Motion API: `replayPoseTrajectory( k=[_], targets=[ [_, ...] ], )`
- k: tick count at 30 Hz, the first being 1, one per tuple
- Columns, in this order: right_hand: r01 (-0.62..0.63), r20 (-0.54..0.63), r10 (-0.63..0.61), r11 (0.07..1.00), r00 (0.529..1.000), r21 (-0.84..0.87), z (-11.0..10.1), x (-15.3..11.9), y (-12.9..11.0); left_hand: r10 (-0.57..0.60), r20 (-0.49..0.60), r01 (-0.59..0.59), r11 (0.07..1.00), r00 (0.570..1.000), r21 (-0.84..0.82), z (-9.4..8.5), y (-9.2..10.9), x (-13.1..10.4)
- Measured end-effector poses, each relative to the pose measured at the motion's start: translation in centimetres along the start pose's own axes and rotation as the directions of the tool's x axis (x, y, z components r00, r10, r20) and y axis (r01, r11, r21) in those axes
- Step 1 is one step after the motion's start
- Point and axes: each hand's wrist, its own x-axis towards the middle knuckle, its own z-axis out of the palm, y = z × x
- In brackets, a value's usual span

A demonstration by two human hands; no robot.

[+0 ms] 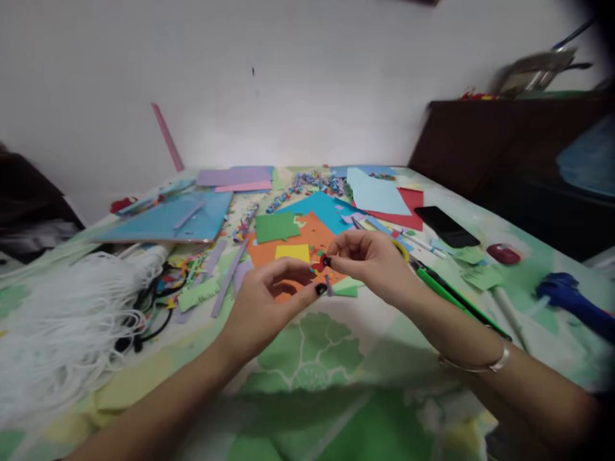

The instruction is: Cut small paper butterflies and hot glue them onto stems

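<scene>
My right hand [372,261] is closed in a pinch, thumb against forefinger, above the middle of the table. At its fingertips is a small red piece [319,264], too small and blurred to make out further. My left hand [269,291] faces it from the left, thumb and fingers apart with a gap between them. Its fingertips are close to the red piece, and I see nothing held in it. Under both hands lie orange paper [262,254], a yellow paper square [293,252] and a narrow purple strip [328,285].
A heap of white cord [72,320] fills the left side, near a blue folder [168,218]. Green paper [277,228] lies beyond my hands. To the right are a black phone [446,226], a green-and-black cutter [451,294] and a red oval object [503,253].
</scene>
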Motion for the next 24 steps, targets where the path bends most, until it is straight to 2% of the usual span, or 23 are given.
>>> replayPoseTrajectory(
  k=[3, 7, 12, 17, 24],
  targets=[
    [0.117, -0.11, -0.116, 0.993, 0.987, 0.002, 0.4, 1.5, 0.4, 0.049, -0.054, -0.051, 0.998, 0.997, -0.032, 0.2, 0.3, 3.0],
    [0.15, -0.19, -0.142, 0.988, 0.971, 0.029, 0.8, 2.3, 2.2, 0.056, -0.138, -0.069, 0.993, 0.989, -0.096, 0.5, -0.8, 5.0],
    [0.113, -0.135, -0.101, 0.99, 0.986, 0.084, 1.3, 1.8, 3.7, 0.018, -0.109, -0.041, 0.976, 0.994, -0.213, 0.6, -2.5, 5.1],
    [0.098, -0.053, -0.093, 0.989, 0.994, 0.111, 1.4, 1.0, 3.2, 0.037, -0.065, -0.05, 0.975, 0.997, -0.216, 0.3, -3.2, 5.2],
    [0.047, -0.062, -0.036, 0.983, 0.997, 0.18, 1.4, 0.9, 2.9, 0.032, -0.008, -0.033, 0.955, 0.999, -0.296, 0.8, -3.5, 4.8]
  ],
)
